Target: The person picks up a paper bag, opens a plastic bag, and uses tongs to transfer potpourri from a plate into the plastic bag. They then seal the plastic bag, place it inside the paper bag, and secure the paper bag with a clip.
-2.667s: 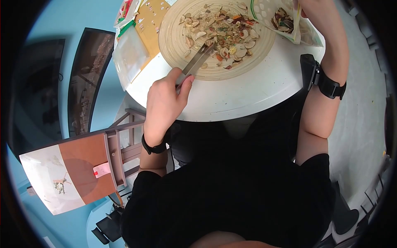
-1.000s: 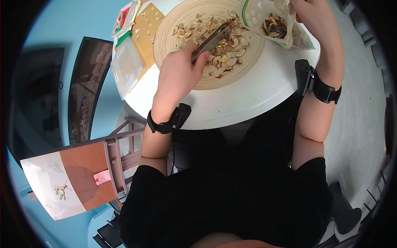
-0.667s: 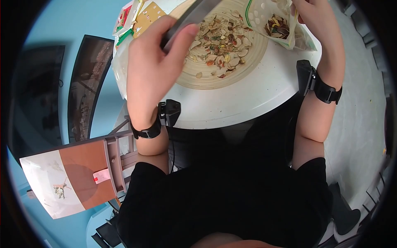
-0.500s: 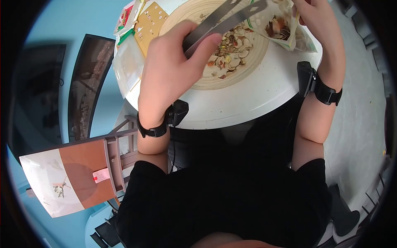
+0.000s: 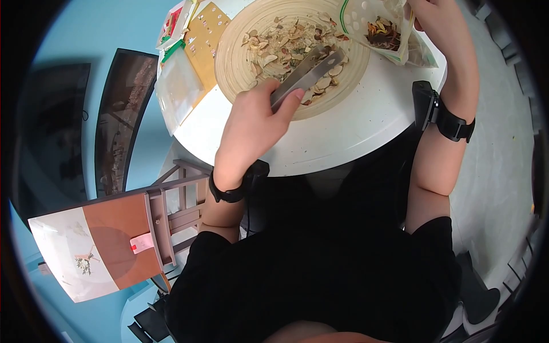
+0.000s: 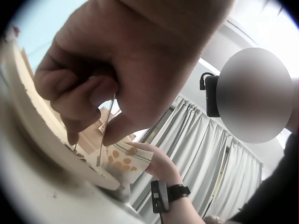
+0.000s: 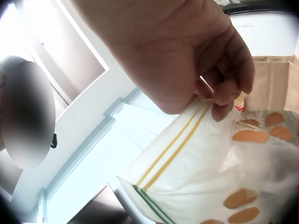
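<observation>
My left hand [image 5: 251, 123] holds metal tongs [image 5: 313, 75], gripped between thumb and fingers. Their tips, spread apart, reach low over the right part of a round wooden plate [image 5: 227, 68]. Dried flat pieces [image 5: 274, 40], pale and brown like petals or slices, lie scattered across it with finer crumbs. In the left wrist view the hand's [image 6: 126, 60] curled fingers hide most of the tongs. My right hand [image 5: 443, 23] pinches the rim of a translucent zip bag [image 5: 357, 26], keeping its mouth open beside the plate. A heap of similar pieces [image 5: 383, 35] shows inside the bag.
Left of the plate, on the white round table [image 5: 343, 140], lie a gold-brown sheet [image 5: 201, 34], a clear plastic pouch [image 5: 178, 86] and an opened packet [image 5: 173, 26]. A chair [image 5: 183, 211] stands near the left arm. A paper bag [image 7: 273, 84] shows behind the zip bag.
My left hand rose off the plate with the tongs, swung toward the bag with them spread, then came back down over the plate. The right hand keeps holding the bag.
</observation>
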Motion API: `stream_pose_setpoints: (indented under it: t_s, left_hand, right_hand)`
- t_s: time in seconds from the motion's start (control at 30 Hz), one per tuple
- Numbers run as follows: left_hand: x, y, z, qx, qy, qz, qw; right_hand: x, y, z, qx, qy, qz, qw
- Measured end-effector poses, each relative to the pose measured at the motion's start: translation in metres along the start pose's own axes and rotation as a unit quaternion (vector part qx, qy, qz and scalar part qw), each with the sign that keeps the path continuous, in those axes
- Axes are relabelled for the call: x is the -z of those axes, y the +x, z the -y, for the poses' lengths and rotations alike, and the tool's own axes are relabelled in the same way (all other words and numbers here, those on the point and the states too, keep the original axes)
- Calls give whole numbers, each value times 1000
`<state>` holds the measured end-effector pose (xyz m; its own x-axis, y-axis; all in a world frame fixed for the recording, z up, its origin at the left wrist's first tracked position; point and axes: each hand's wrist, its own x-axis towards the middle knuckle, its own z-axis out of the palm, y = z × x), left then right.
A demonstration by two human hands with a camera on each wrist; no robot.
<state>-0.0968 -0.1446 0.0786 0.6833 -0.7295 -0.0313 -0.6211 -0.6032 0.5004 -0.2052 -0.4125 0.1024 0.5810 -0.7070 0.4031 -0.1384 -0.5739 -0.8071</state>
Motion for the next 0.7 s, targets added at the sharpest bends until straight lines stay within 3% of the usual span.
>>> stream_pose_setpoints:
  t_s: [0.2, 0.27, 0.7]
  left_hand:
    - [-13, -8, -13, -57, 89, -30, 994]
    - [-16, -10, -10, -70, 110, -39, 991]
    - [12, -4, 7, -48, 26, -71, 996]
  right_hand:
    - [-2, 2, -3, -6, 17, 9, 1000]
    - [-8, -3, 0, 16, -16, -27, 999]
    - [2, -1, 3, -8, -13, 6, 1000]
